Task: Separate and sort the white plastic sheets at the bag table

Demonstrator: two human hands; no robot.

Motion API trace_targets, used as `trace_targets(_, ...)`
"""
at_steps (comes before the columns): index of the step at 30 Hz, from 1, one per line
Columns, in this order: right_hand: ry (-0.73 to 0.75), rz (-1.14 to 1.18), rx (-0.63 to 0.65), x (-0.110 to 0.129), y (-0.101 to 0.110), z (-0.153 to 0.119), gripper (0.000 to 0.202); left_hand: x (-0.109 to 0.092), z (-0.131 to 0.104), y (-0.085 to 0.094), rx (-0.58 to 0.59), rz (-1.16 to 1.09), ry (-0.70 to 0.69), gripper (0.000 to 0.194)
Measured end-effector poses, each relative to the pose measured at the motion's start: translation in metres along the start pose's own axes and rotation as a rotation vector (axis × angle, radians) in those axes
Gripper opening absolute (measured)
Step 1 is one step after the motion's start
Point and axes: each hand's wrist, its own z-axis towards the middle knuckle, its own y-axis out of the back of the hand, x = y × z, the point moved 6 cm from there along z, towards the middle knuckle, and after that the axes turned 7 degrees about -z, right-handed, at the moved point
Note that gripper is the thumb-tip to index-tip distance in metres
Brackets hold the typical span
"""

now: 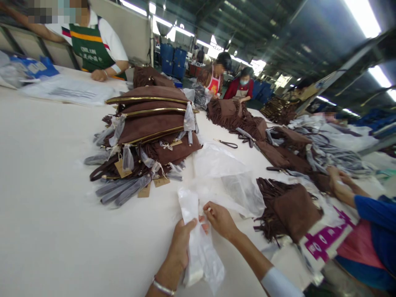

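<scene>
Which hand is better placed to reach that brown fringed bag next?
Probably the right hand: it is nearer the bag. Both it and the left hand grip the plastic bag.

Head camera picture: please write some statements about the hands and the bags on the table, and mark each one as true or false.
1. Both hands grip a clear plastic bag. True: the left hand and right hand pinch it near its top.
2. The stack of brown bags lies to the right of the hands. False: it lies beyond them, to the left.
3. The left wrist wears a bracelet. True.
4. The fringed brown bag hangs from the right hand. False: it lies on the table, apart from that hand.
5. A person in a green apron stands at the far side. True.
</scene>
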Motion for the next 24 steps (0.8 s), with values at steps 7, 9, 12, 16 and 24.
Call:
trace_targets(7, -0.034, -0.054, -0.087, -0.001, 0.010, 0.008, 0.022, -0.002, 0.003, -0.003, -0.004, -0.098, 0.008, 0.027)
trace_targets(9, -0.031, -0.079, -0.102, 0.000, 0.015, 0.011, 0.028, -0.003, 0.002, -0.004, -0.020, -0.103, 0.019, 0.025)
trace_targets(12, 0.002, -0.101, -0.081, 0.006, 0.017, 0.018, 0.029, -0.003, 0.002, -0.003, -0.038, -0.117, 0.035, 0.023)
trace_targets(16, 0.045, -0.172, 0.006, 0.013, 0.012, 0.028, 0.035, -0.001, 0.004, -0.001, -0.041, -0.117, 0.041, 0.026)
trace_targets(24, -0.063, -0.121, 0.061, -0.005, -0.002, 0.018, 0.030, 0.000, -0.008, -0.003, -0.034, -0.118, 0.100, 0.031)
